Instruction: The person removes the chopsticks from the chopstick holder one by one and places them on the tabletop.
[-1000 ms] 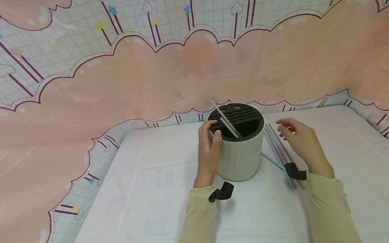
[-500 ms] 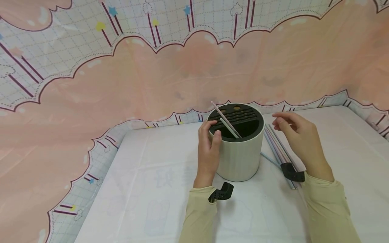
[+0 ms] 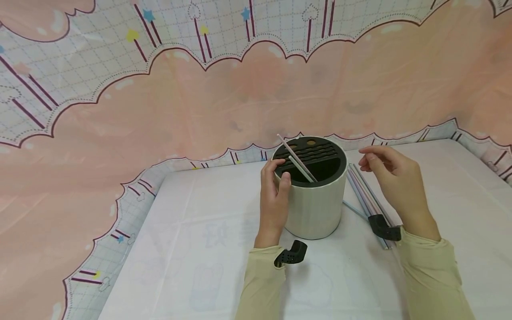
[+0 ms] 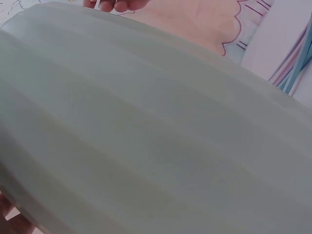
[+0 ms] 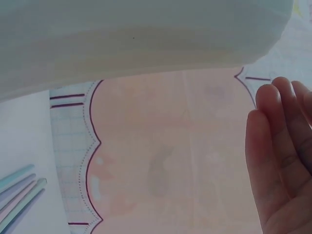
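A pale green ribbed pen holder (image 3: 314,211) stands upright with a black slotted lid (image 3: 328,155). Two thin pastel sticks (image 3: 300,162), pencil-like, lean out of its large front opening. My left hand (image 3: 274,200) grips the holder's left side, fingers over the rim and thumb near the front. My right hand (image 3: 394,182) hovers to the right of the holder with loosely bent fingers and nothing between them. Beneath it lies a bundle of pastel sticks (image 3: 362,191) on the table, partly hidden by the wrist camera. In the right wrist view, the relaxed fingers (image 5: 273,146) point toward the holder's wall.
A single blue stick (image 3: 354,210) lies apart at an angle beside the holder's base. The white-covered table (image 3: 192,213) meets a pink and white patterned cloth (image 3: 240,102) at its back and left edges. Black cameras (image 3: 294,252) sit on both wrists.
My right hand has moved slightly farther from me over the bundle and then stayed nearly still. My left hand, the holder and the sticks have kept their places.
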Motion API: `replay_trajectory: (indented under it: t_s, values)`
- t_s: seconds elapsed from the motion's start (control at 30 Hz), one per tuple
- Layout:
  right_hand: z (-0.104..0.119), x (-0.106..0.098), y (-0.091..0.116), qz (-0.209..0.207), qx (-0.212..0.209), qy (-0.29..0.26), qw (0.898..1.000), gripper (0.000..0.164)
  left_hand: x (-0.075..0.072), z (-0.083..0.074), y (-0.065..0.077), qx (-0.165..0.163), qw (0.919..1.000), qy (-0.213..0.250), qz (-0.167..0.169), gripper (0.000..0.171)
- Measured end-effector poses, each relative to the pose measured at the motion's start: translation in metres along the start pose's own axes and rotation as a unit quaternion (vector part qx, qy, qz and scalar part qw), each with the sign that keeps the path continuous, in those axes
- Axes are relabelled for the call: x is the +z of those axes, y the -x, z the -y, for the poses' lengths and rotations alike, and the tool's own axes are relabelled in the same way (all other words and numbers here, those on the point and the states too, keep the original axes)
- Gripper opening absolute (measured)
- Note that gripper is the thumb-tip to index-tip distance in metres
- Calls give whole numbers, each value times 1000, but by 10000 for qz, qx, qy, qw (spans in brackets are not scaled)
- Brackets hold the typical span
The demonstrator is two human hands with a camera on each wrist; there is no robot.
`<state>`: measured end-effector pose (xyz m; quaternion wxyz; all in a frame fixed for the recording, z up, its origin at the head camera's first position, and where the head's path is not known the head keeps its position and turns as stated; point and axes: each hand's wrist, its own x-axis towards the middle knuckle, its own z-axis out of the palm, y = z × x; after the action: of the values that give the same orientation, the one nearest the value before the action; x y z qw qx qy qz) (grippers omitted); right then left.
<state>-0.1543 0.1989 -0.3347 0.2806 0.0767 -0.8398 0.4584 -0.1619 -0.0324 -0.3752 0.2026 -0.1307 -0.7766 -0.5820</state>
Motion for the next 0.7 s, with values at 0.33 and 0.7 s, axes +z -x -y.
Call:
replay_trajectory:
  t_s: [0.33,0.7]
  values:
    - [1,6,2,30,-213,-2,9998,18,0,2,0,43,9999,115,19,39]
    - [4,11,3,193,-261,166,9993,19,-1,0,0,131,9999,106,-21,39]
